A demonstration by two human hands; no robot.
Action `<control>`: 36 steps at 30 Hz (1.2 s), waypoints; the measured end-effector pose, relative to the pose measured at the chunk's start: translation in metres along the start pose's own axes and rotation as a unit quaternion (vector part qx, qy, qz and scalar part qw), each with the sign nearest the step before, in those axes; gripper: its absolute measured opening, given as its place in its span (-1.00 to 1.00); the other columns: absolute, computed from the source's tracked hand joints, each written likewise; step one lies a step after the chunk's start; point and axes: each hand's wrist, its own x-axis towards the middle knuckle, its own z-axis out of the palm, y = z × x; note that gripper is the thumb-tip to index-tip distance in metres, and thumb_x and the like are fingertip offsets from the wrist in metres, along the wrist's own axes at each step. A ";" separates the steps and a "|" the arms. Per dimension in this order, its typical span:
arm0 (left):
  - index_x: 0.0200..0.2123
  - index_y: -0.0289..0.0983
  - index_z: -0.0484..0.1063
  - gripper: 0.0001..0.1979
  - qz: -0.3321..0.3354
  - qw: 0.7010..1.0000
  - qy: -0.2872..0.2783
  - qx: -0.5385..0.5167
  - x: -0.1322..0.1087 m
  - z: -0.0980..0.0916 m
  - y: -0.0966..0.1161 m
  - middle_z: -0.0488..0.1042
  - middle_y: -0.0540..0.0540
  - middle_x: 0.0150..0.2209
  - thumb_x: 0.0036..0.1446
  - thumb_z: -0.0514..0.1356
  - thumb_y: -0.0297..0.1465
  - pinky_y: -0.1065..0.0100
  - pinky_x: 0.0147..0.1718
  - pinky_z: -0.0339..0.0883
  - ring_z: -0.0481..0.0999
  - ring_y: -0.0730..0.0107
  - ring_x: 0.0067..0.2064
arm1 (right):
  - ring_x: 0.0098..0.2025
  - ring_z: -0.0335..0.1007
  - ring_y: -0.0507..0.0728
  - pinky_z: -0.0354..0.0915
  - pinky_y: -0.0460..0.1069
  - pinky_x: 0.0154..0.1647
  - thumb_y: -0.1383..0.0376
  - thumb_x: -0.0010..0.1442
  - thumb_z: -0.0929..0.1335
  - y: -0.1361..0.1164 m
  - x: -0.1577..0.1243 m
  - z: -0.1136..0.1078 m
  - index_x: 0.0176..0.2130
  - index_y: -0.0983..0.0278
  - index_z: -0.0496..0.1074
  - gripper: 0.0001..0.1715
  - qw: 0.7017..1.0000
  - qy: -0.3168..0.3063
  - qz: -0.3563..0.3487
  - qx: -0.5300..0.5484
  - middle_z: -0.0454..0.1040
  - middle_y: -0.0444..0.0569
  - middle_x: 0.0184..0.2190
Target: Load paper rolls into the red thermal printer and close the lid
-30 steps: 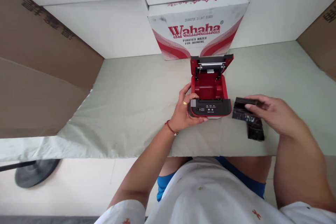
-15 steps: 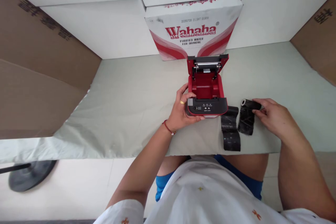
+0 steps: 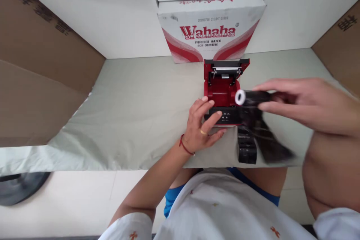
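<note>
A small red and black label printer (image 3: 222,93) stands on the cloth with its lid raised, and its red inner bay shows. My left hand (image 3: 200,127) lies at its front left corner, fingers spread over the black front panel and holding nothing. Between thumb and fingers of my right hand (image 3: 303,99) is a roll of black film (image 3: 254,98) with a white core end. It is held up at the printer's right side, and a loose, motion-blurred tail hangs from it toward the table edge. Another curled black strip (image 3: 247,150) lies just in front of the printer's right corner.
A Wahaba-style white and red water carton marked Wahaha (image 3: 210,32) stands right behind the printer. White boxes (image 3: 84,22) form a wall at the back. Brown cartons (image 3: 36,82) flank the left and right. A pale green cloth (image 3: 135,112) covers the table.
My right hand has lifted the black roll off the table and moved it up and left to the printer. My left hand has loosened from the printer's side, its fingers now spread over the front.
</note>
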 end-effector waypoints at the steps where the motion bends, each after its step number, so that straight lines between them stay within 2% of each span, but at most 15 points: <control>1: 0.43 0.08 0.25 -0.31 0.015 1.000 0.007 -0.003 -0.002 -0.001 0.003 0.45 -0.22 0.35 0.33 0.38 -0.05 -0.29 0.43 0.33 0.43 -0.14 0.48 | -0.46 0.44 0.20 0.41 0.13 -0.36 -0.22 0.25 0.44 -0.009 0.017 0.014 0.13 0.08 0.70 -0.34 0.999 -0.034 -0.002 0.014 0.58 -0.07 -0.45; 3: 0.39 0.11 0.31 -0.39 0.038 0.999 0.012 -0.012 -0.004 -0.002 0.009 0.54 -0.16 0.27 0.35 0.37 -0.08 -0.21 0.41 0.37 0.50 -0.06 0.42 | -0.37 0.51 0.19 0.44 0.11 -0.22 0.08 0.32 0.42 -0.020 0.042 0.042 0.20 0.20 0.66 -0.45 0.999 -0.026 -0.016 -0.018 0.66 -0.02 -0.28; 5: 0.35 0.07 0.37 -0.45 0.051 0.999 0.003 -0.018 -0.003 -0.002 0.012 0.62 -0.12 0.18 0.35 0.37 -0.15 -0.10 0.36 0.41 0.57 0.02 0.35 | -0.15 0.60 0.24 0.46 0.13 -0.03 0.20 0.36 0.38 -0.025 0.056 0.064 0.21 0.22 0.64 -0.50 0.996 0.004 -0.025 -0.086 0.69 0.07 -0.05; 8: 0.33 -0.01 0.44 -0.50 0.050 0.998 -0.031 -0.027 0.000 -0.001 0.015 0.70 -0.09 0.08 0.37 0.37 -0.22 0.05 0.25 0.45 0.65 0.11 0.22 | 0.06 0.60 0.36 0.45 0.18 0.04 0.22 0.43 0.36 -0.030 0.060 0.082 0.26 0.17 0.61 -0.51 0.985 0.008 -0.002 -0.173 0.63 0.14 0.16; 11: 0.31 0.00 0.46 -0.55 0.033 0.998 -0.045 -0.017 0.002 -0.002 0.016 0.73 -0.07 0.04 0.40 0.33 -0.21 0.08 0.20 0.44 0.68 0.13 0.17 | 0.00 0.61 0.40 0.45 0.21 -0.07 0.18 0.42 0.38 -0.036 0.061 0.087 0.25 0.14 0.63 -0.52 0.973 0.011 0.039 -0.226 0.55 0.19 0.27; 15: 0.32 0.01 0.47 -0.55 0.029 0.999 -0.031 0.012 0.002 -0.004 0.015 0.73 -0.07 0.01 0.40 0.30 -0.26 0.05 0.20 0.44 0.68 0.12 0.15 | -0.10 0.61 0.38 0.43 0.18 -0.18 0.16 0.41 0.39 -0.044 0.065 0.088 0.20 0.12 0.66 -0.55 0.962 0.012 0.061 -0.266 0.56 0.24 0.19; 20: 0.34 0.02 0.44 -0.52 0.032 0.999 -0.029 0.008 0.004 -0.004 0.014 0.75 -0.03 0.01 0.40 0.28 -0.35 0.05 0.18 0.42 0.69 0.15 0.14 | -0.04 0.66 0.48 0.44 0.21 -0.16 0.33 0.38 0.34 -0.049 0.080 0.092 0.13 0.19 0.69 -0.56 0.952 -0.043 0.061 -0.297 0.71 0.29 -0.07; 25: 0.32 0.01 0.48 -0.55 0.051 0.998 -0.021 0.028 0.008 -0.006 0.016 0.74 -0.04 0.00 0.42 0.25 -0.39 0.07 0.15 0.41 0.69 0.17 0.13 | -0.02 0.68 0.54 0.47 0.25 -0.13 0.34 0.34 0.37 -0.049 0.090 0.093 0.14 0.23 0.69 -0.56 0.952 -0.037 0.064 -0.296 0.73 0.34 -0.05; 27: 0.37 -0.02 0.44 -0.49 0.048 0.998 -0.023 0.025 0.009 -0.007 0.017 0.74 -0.05 -0.01 0.41 0.26 -0.41 0.08 0.14 0.40 0.69 0.18 0.10 | -0.06 0.68 0.48 0.47 0.22 -0.13 0.28 0.34 0.41 -0.047 0.083 0.087 0.20 0.21 0.65 -0.52 0.963 -0.045 0.046 -0.263 0.75 0.27 -0.08; 29: 0.44 -0.03 0.37 -0.43 0.029 0.999 -0.042 0.020 0.010 -0.007 0.019 0.74 -0.06 0.00 0.41 0.25 -0.40 0.08 0.14 0.39 0.68 0.17 0.09 | -0.13 0.67 0.36 0.47 0.16 -0.13 0.20 0.37 0.42 -0.043 0.072 0.076 0.19 0.17 0.66 -0.55 0.984 -0.043 0.011 -0.172 0.75 0.11 -0.18; 30: 0.46 -0.03 0.35 -0.41 0.019 0.998 -0.050 0.021 0.011 -0.007 0.019 0.74 -0.07 0.00 0.42 0.25 -0.39 0.07 0.14 0.38 0.68 0.17 0.09 | -0.18 0.65 0.29 0.46 0.13 -0.14 0.17 0.39 0.41 -0.041 0.065 0.069 0.12 0.16 0.69 -0.61 0.993 -0.014 -0.002 -0.114 0.74 0.03 -0.24; 31: 0.47 -0.03 0.33 -0.40 0.013 0.998 -0.055 0.024 0.012 -0.006 0.020 0.73 -0.07 0.00 0.42 0.25 -0.38 0.07 0.14 0.38 0.67 0.16 0.08 | -0.24 0.62 0.23 0.45 0.09 -0.17 0.16 0.41 0.40 -0.037 0.060 0.063 0.03 0.17 0.71 -0.67 0.997 0.041 -0.007 -0.057 0.71 -0.02 -0.31; 33: 0.47 -0.06 0.35 -0.39 0.016 0.998 -0.045 0.031 0.013 -0.005 0.022 0.71 -0.09 -0.01 0.41 0.28 -0.38 0.07 0.13 0.35 0.65 0.15 0.07 | -0.32 0.55 0.17 0.41 0.06 -0.24 0.16 0.45 0.36 -0.028 0.057 0.053 -0.08 0.20 0.72 -0.67 0.978 0.206 0.001 0.018 0.66 -0.02 -0.36; 35: 0.44 -0.15 0.40 -0.40 0.034 0.999 -0.022 0.031 0.015 -0.003 0.024 0.69 -0.12 -0.05 0.36 0.31 -0.42 0.08 0.11 0.33 0.63 0.14 0.04 | -0.25 0.57 0.17 0.43 0.07 -0.20 0.17 0.48 0.34 -0.015 0.065 0.051 0.01 0.25 0.70 -0.64 0.942 0.335 0.002 0.032 0.69 0.09 -0.21; 36: 0.41 -0.20 0.43 -0.41 0.040 0.999 -0.013 0.029 0.016 -0.002 0.025 0.69 -0.14 -0.07 0.34 0.32 -0.46 0.09 0.11 0.32 0.62 0.15 0.03 | -0.16 0.60 0.19 0.46 0.08 -0.14 0.16 0.50 0.34 -0.009 0.072 0.054 0.09 0.27 0.67 -0.61 0.932 0.361 -0.010 0.032 0.69 0.15 -0.09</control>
